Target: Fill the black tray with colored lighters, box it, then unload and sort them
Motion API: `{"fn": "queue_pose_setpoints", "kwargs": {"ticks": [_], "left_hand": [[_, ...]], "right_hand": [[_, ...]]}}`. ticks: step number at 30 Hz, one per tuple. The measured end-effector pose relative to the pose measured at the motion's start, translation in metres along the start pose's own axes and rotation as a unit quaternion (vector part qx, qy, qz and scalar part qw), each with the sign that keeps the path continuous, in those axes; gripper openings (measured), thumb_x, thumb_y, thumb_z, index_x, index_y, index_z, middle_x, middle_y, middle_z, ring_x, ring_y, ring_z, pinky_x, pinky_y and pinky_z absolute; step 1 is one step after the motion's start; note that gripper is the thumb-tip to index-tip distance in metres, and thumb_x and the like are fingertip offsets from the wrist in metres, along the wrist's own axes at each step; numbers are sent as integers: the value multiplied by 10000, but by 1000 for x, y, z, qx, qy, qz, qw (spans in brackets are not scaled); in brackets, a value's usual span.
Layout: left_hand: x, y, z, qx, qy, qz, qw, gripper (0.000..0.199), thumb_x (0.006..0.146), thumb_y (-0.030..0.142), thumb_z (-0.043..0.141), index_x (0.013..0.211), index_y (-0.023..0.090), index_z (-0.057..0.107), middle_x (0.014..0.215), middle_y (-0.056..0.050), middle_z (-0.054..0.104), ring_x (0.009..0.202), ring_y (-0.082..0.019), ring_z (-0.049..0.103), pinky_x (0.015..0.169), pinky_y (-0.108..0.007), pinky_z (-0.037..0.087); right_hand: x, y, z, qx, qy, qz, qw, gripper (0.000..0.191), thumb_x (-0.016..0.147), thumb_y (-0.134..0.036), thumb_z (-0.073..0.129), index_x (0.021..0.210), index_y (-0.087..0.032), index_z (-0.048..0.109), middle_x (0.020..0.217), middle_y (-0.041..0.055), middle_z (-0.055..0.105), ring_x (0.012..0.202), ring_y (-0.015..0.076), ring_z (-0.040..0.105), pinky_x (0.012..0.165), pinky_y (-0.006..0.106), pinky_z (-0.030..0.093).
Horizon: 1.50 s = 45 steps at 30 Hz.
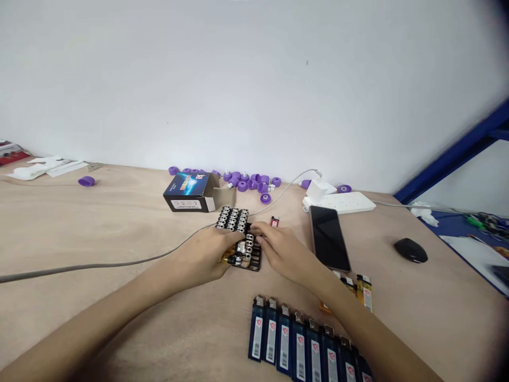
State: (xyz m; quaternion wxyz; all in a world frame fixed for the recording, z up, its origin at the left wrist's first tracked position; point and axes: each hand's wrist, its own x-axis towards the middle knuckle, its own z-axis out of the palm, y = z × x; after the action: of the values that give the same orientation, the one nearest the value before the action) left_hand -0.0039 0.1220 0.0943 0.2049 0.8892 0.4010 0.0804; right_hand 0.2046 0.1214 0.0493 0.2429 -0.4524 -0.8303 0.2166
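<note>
Left grip [203, 251], right grip [285, 251] at black tray [257, 261]

Head camera looks forward and down; table [191, 329] near, wall [238, 79] beyond.

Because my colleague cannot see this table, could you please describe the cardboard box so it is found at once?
Find the pale wall, then the purple caps on the table before it. In front of their left part, beyond the left hand, lies the cardboard box. Unlike the round caps, it is angular, printed black and blue, and open at right.
</note>
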Motion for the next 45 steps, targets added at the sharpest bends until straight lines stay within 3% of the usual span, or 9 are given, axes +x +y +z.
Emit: {"fn": "queue_pose_setpoints", "kwargs": {"ticks": [4, 9, 12, 16, 23, 27, 29, 33, 45], "left_hand": [[-11, 14, 2, -365, -1, -17, 931, 118, 885, 253, 579, 905, 161, 650, 737, -10, 599, 629, -132, 520, 585, -255, 386], [-21, 40, 21, -756, -103, -46, 644, 303, 792, 351, 734, 690, 160, 523, 602, 37, 469, 505, -57, 318, 524, -233, 294], [-23, 46, 29, -778, -104, -54, 617, 225, 770, 295, 770, 755, 140, 607, 697, -7, 567, 568, -75, 434, 593, -244, 360], [-22, 44, 33, -766, -101, -40, 633, 204, 829, 304, 743, 805, 119, 662, 793, -46, 625, 658, -97, 549, 665, -244, 415], [-15, 33, 42, -633, -61, -24, 771, 292, 968, 401, 538, 1023, 125, 614, 808, -59, 650, 649, -135, 609, 655, -281, 493], [-13, 19, 38, -356, 146, 8, 923, 262, 940, 154, 429, 1154, 156, 580, 895, -65, 659, 736, -162, 615, 709, -321, 535], [-11, 11, 37, -169, 221, 63, 958, 471, 817, 34, 432, 1252, 175, 547, 1099, -109, 657, 991, -223, 626, 878, -394, 536], [-5, 0, 42, 26, 167, 132, 977, 710, 665, -33, 417, 1354, 128, 481, 1383, -185, 548, 1305, -307, 495, 1071, -531, 444], [-7, 8, 51, 144, 99, 126, 976, 660, 691, 13, 451, 1348, 53, 496, 1408, -207, 556, 1331, -346, 494, 1100, -527, 430]], "right_hand": [[-5, -23, -18, 139, 98, -25, 985, 199, 959, -244, 505, 1106, -214, 635, 1081, 61, 737, 989, 207, 687, 899, 382, 532], [-19, -55, -30, 249, 23, -26, 968, 233, 901, -274, 590, 1114, -248, 681, 1024, 23, 750, 928, 200, 705, 831, 339, 572], [-23, -64, -29, 262, 10, 2, 965, 199, 872, -227, 604, 1041, -237, 708, 869, 2, 748, 749, 175, 717, 666, 281, 579], [-23, -67, -25, 341, 4, 63, 938, 143, 905, -287, 588, 968, -221, 698, 665, -25, 695, 458, 119, 647, 433, 217, 502], [-7, -35, -30, 328, 193, 75, 922, 183, 863, -371, 659, 844, -190, 684, 710, 14, 725, 629, 137, 682, 585, 240, 574], [5, 1, -21, 304, 258, 137, 907, 278, 855, -445, 658, 907, -173, 679, 788, 59, 756, 674, 184, 725, 639, 309, 617], [8, 17, -11, 286, 267, 155, 907, 300, 858, -464, 642, 906, -168, 663, 827, 86, 768, 729, 226, 750, 639, 338, 629], [9, 31, 8, 245, 261, 158, 920, 220, 878, -390, 608, 921, -180, 660, 854, 88, 781, 760, 251, 765, 638, 349, 633], [5, 22, 34, 107, 202, 88, 970, 182, 933, -239, 520, 1009, -201, 680, 912, 75, 781, 827, 235, 752, 752, 348, 595]]}}
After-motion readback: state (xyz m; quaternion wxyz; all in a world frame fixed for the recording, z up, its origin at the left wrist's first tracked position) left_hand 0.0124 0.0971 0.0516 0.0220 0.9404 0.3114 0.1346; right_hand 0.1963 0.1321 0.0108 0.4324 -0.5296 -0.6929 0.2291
